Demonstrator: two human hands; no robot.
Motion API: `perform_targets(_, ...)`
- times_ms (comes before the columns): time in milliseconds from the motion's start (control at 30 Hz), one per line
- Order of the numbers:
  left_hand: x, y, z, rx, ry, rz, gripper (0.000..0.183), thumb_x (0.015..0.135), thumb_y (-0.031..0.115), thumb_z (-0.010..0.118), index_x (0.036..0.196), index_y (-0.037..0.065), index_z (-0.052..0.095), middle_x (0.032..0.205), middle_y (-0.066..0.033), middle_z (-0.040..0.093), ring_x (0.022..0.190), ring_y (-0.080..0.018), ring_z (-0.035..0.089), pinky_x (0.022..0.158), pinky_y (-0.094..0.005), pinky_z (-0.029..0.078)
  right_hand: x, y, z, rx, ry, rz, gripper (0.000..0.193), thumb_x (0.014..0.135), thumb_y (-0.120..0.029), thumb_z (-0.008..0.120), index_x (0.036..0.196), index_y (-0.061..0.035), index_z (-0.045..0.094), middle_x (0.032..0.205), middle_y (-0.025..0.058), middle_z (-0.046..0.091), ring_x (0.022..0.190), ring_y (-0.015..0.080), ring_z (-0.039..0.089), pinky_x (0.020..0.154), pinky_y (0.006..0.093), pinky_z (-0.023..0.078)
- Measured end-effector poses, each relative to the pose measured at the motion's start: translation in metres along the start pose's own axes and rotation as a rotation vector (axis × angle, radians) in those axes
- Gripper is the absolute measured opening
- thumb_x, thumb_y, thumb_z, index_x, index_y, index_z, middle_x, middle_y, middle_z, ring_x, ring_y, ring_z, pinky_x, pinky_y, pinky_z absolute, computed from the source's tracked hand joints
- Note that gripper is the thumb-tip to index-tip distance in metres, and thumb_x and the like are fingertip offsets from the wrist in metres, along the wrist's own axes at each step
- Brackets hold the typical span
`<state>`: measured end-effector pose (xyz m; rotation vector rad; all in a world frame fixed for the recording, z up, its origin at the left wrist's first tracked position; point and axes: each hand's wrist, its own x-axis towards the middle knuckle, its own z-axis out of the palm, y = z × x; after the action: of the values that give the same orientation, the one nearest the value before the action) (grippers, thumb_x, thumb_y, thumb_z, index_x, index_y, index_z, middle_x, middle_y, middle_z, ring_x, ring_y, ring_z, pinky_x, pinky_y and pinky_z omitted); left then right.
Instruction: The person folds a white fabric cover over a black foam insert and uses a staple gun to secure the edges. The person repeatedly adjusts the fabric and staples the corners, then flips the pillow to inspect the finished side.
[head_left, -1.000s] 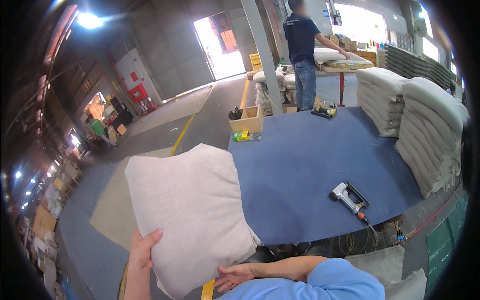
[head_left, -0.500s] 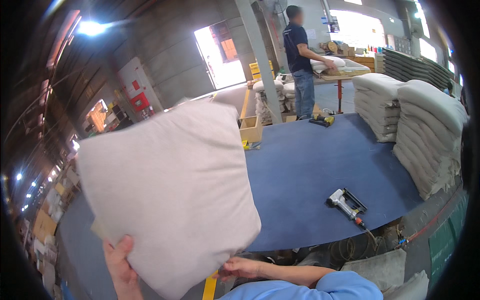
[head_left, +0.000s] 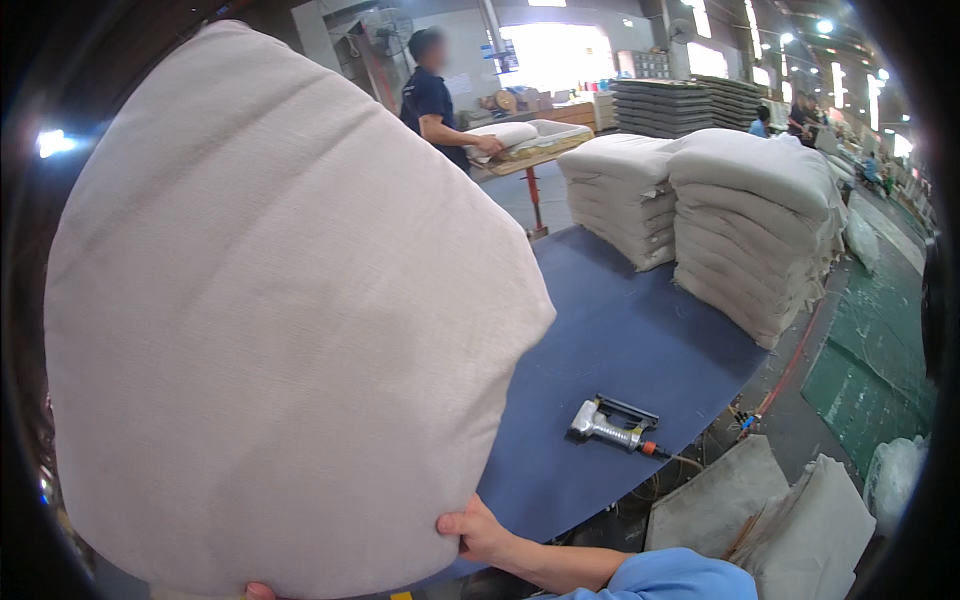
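Observation:
A large fabric-covered seat cushion [head_left: 280, 320], off-white and rounded at the corners, is held up in front of me and fills the left half of the view. My right hand [head_left: 482, 532] grips its lower right edge, thumb on the near face and the other fingers mostly hidden behind. Of my left hand [head_left: 260, 592] only a thumb tip shows, pressed over the cushion's bottom edge; its other fingers are out of sight. To the right of the cushion, a silver and black pneumatic staple gun [head_left: 612, 425] lies on the blue tabletop [head_left: 570, 340], an air hose running from its orange fitting.
Two stacks of similar cushions, a nearer stack [head_left: 755, 220] and a farther stack [head_left: 620, 195], stand at the table's far right. Beyond, a person [head_left: 428, 100] handles a white cushion at another table [head_left: 545, 155]. Pale sheets [head_left: 800, 530] lean below the table's right edge.
The cushion has come up and closer, covering more of the view. My right hand now grips its lower right edge. The view has swung to the right.

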<state>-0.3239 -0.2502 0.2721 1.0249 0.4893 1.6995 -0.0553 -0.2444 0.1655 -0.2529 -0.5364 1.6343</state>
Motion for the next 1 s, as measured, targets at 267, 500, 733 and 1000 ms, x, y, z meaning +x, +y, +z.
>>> perform_targets(267, 0.108, -0.112, 0.066, -0.238, -0.223, -0.304, 0.092, 0.084, 0.034, 0.083, 0.157, 0.002, 0.039, 0.156, -0.0183, 0.051, 0.139, -0.0378, 0.052, 0.117, -0.0547, 0.043, 0.057, -0.108, -0.035, -0.086, 0.162, -0.289, 0.1, 0.084, -0.026, 0.085, 0.158, 0.0041, 0.025, 0.149, 0.0239, 0.05, 0.134, 0.0341, 0.055, 0.11, 0.0484, 0.049)
perform_targets(500, 0.201, -0.214, 0.215, -0.255, -0.494, -0.22, 0.081, 0.095, 0.052, 0.072, 0.155, 0.006, 0.043, 0.147, -0.0111, 0.056, 0.138, -0.0291, 0.052, 0.111, -0.0482, 0.049, 0.085, -0.265, -0.053, -0.288, 0.389, -0.6, 0.091, 0.078, -0.028, 0.088, 0.15, 0.0053, 0.041, 0.137, 0.018, 0.062, 0.123, 0.0299, 0.064, 0.103, 0.0432, 0.053)
perform_targets(733, 0.246, -0.262, 0.385, 0.095, -0.893, -0.049, 0.114, 0.092, 0.046, 0.08, 0.169, 0.007, 0.005, 0.171, -0.0213, 0.022, 0.153, -0.0358, 0.036, 0.126, -0.0518, 0.026, 0.12, -0.517, -0.073, -0.515, 0.413, -0.935, 0.079, 0.091, -0.035, 0.078, 0.151, 0.0032, 0.044, 0.138, 0.0172, 0.062, 0.124, 0.0291, 0.064, 0.103, 0.0429, 0.054)
perform_targets(1000, 0.081, -0.357, 0.226, 0.664, -0.612, -0.704, 0.068, 0.1, 0.02, 0.072, 0.159, 0.007, 0.041, 0.149, -0.0198, 0.057, 0.134, -0.0256, 0.058, 0.111, -0.0358, 0.048, 0.232, -0.789, -0.133, -0.488, 0.596, -1.0, 0.076, 0.087, -0.023, 0.084, 0.145, 0.0102, 0.047, 0.137, 0.0212, 0.063, 0.119, 0.0333, 0.066, 0.102, 0.0456, 0.055)
